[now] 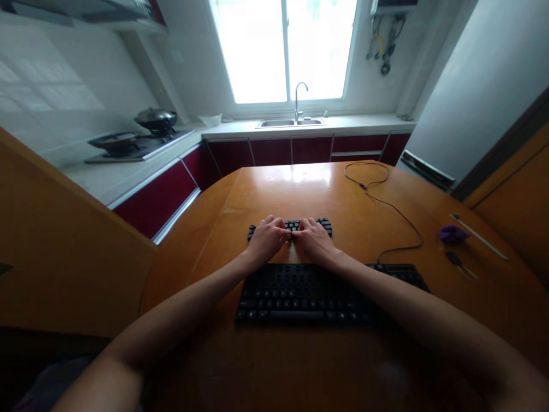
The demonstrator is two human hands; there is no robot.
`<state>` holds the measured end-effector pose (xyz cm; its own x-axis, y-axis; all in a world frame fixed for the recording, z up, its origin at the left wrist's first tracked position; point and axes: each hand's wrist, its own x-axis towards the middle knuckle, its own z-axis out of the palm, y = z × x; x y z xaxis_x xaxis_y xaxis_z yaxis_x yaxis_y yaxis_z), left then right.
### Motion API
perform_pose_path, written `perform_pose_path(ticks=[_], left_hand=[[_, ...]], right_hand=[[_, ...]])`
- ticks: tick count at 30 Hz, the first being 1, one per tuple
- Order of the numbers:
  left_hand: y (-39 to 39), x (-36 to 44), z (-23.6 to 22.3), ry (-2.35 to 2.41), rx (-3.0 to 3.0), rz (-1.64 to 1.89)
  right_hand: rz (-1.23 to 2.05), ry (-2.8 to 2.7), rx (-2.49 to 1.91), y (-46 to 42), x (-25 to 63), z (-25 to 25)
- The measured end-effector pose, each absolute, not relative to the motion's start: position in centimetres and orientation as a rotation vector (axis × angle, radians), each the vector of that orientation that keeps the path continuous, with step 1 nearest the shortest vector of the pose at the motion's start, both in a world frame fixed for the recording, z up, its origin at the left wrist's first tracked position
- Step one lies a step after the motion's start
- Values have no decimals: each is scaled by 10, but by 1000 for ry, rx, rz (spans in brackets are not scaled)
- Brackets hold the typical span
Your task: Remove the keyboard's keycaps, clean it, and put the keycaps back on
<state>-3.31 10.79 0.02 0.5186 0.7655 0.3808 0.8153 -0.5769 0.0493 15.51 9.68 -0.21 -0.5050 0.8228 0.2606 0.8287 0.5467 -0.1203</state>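
A black keyboard [295, 294] lies on the wooden table, its upper rows looking bare of caps while lettered keycaps fill its lower rows. Beyond it sits a block of black keycaps [323, 225], partly covered by my hands. My left hand [268, 234] rests at the left and middle of this block, fingers bent and closed. My right hand [315, 237] is opposite, fingers curled, its thumb and forefinger meeting the left fingertips. Something small and dark shows between the fingertips; it is too small to name. My right forearm passes over the keyboard's right part.
The keyboard's cable [403, 214] loops over the table's right side. A purple cloth [453, 234], a thin pale stick [480, 237] and a small wire-ended tool [460, 264] lie at the right. A counter with a sink [278, 122] and a stove [148, 146] stands behind.
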Motion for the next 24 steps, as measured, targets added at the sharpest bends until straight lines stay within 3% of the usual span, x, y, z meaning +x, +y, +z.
perform_pose_path(ticks=[16, 24], left_hand=[[112, -34, -9, -1313, -2684, -582], [54, -38, 15, -1373, -3022, -1090]], right_hand=[[85, -2543, -1130, 100, 157, -5], [558, -2064, -1024, 33, 192, 3]])
